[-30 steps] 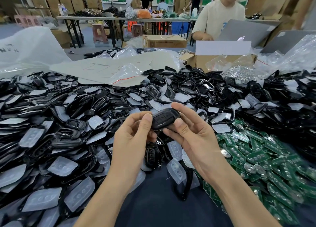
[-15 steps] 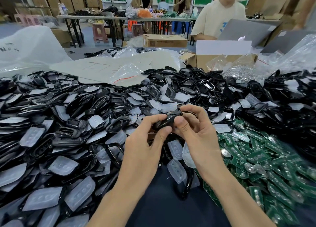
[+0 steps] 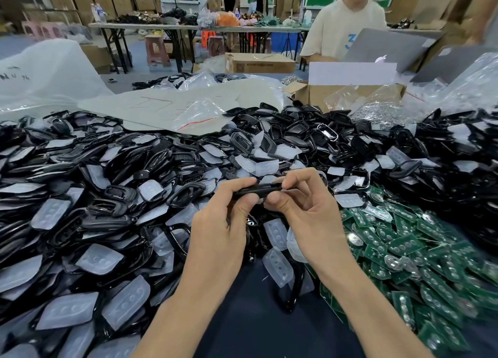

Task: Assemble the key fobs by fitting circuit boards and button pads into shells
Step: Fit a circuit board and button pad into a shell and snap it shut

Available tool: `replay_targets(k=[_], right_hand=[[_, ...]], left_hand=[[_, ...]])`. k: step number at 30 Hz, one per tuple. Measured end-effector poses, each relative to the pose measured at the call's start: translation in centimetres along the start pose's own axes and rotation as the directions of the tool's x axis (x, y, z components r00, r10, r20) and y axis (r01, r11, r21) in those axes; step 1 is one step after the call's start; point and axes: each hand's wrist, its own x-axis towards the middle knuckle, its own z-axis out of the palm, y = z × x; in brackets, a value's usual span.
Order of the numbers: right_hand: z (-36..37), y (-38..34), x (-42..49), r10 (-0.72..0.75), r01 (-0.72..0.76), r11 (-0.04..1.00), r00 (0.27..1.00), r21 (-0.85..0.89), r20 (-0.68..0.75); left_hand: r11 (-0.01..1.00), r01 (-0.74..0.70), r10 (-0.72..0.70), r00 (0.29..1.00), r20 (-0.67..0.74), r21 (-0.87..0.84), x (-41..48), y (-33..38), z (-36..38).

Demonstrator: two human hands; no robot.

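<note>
Turned since a second ago, the key fob (image 3: 257, 190) now shows only its thin black edge instead of its broad face, and both hands sit slightly higher over the heap. Left hand (image 3: 219, 233) and right hand (image 3: 312, 214) each pinch it between thumb and forefinger, one at either end, above the black shells (image 3: 67, 166). Whether a board or pad sits inside cannot be told from this edge-on angle.

Readable marks are few. A grey laptop (image 3: 388, 50) across the table bears a pale apple-shaped logo on its lid, and the lid cuts off the blue print on a person's cream shirt (image 3: 339, 26). Dark handwriting on the white plastic bag (image 3: 40, 71) is too blurred to read, as is the label on the cardboard box (image 3: 258, 63). Red scribbles cross a grey sheet (image 3: 161, 104). Translucent button pads (image 3: 98, 258) lie among the shells on the left, and green circuit boards (image 3: 404, 245) on the right run out of frame
</note>
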Motion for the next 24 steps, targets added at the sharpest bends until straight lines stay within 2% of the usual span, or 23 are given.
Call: replay_targets(k=[6, 24], right_hand=[[-0.20, 0.25, 0.16, -0.019, 0.017, 0.999, 0.999, 0.040, 0.046], [0.09, 0.17, 0.06, -0.017, 0.017, 0.999, 1.000, 0.032, 0.006]], left_hand=[[1.000, 0.027, -0.027, 0.999, -0.018, -0.001, -0.02, -0.21, -0.05], [0.974, 0.165, -0.173, 0.984, -0.037, -0.157, 0.43, -0.01, 0.07]])
